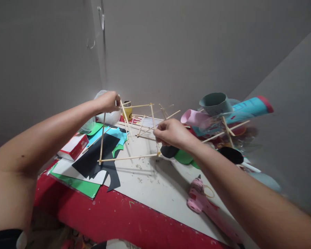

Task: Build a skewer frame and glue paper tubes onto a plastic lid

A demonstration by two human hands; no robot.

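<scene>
Plain grey walls: left wall point(41, 52) meets back wall point(184, 52) at corner; right wall point(298, 90) slightly paler. Dark vertical line point(104, 52) near corner. Table point(114, 211) below, pale top, red front. Floor area point(48, 224) dim, details unclear. Soft light, shadows across tabletop.

You are in a craft corner against grey walls point(176, 52), home or workshop unclear: your table point(137, 180) carries a pink hot glue gun point(208, 208), thin wooden sticks point(129, 158), cut black sheets point(93, 155) and scattered scraps.
</scene>
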